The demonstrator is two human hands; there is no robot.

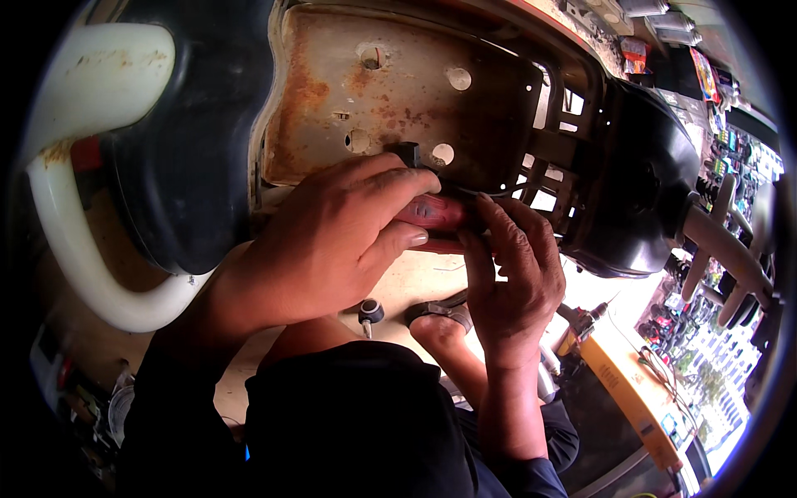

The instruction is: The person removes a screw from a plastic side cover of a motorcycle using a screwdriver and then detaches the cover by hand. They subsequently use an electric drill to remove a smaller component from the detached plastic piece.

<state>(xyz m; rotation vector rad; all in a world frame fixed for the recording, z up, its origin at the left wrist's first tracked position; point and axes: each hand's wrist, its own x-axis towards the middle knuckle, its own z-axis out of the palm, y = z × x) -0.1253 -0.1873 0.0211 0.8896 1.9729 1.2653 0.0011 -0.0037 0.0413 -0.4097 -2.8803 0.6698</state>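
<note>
A red, lens-like piece, which looks like a vehicle lamp (436,212), sits at the lower edge of a rust-stained metal panel (398,95). My left hand (328,228) comes in from the left and grips it between thumb and fingers. On its right end, my right hand (519,278) closes thumb and fingertips, which partly hide that end. A small black block (406,152) shows just above my left fingers. Past my right fingertips runs a thin dark wire (500,193); whether I touch it is unclear.
Black fenders flank the panel, a left fender (195,124) and a right fender (639,187). A thick white tube (108,286) bends round the left side. Below, a drill (588,319) lies by a long yellow box (627,386), and a black-headed tool (370,313) is on the floor.
</note>
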